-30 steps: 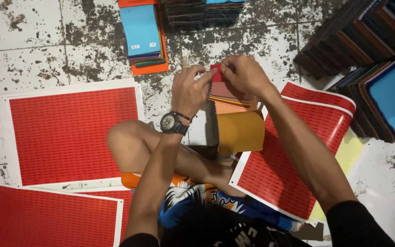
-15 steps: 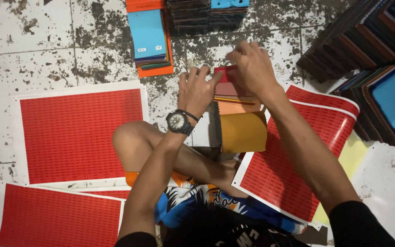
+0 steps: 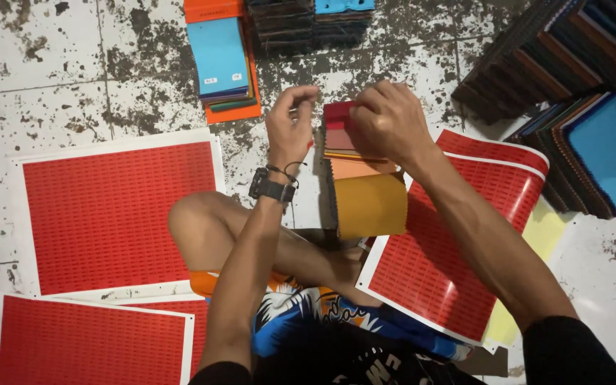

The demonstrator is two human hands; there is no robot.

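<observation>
Head view, person sitting cross-legged on a stained tile floor (image 3: 51, 50). Nearest: bare knee (image 3: 201, 228), bright patterned shorts (image 3: 308, 314), dark sleeves at the bottom edge.

Both forearms reach forward over the lap. Left wrist has a black watch (image 3: 272, 187) and a thin band. Left hand (image 3: 290, 128) is up, fingers loosely curled, thumb and forefinger pinched close together near the left edge of the swatch stack (image 3: 358, 178). Can't tell if anything sits in that pinch; too small to resolve. Right hand (image 3: 390, 121) is closed over the top of the stack, fingers curled down on the red upper swatches, gripping them.

The stack sits just ahead of the crossed legs, between the two hands. Red pieces on top, an orange layer under them, a big mustard-yellow piece hanging toward the lap with its lower edge curling.

Red sheets with white borders lie flat around the person: one large at left (image 3: 115, 214), another at bottom left (image 3: 87, 342), one under the right forearm (image 3: 443, 278), with more of the same overlapping at right. A pale yellow sheet (image 3: 529, 242) pokes out beneath those.

Farther out: a swatch book with blue on top over an orange backing (image 3: 219, 60) at upper centre-left, well apart from the hands. Dark swatch books (image 3: 308, 21) at the top edge. Rows of dark and blue books (image 3: 572, 93) fanned along the upper right.
</observation>
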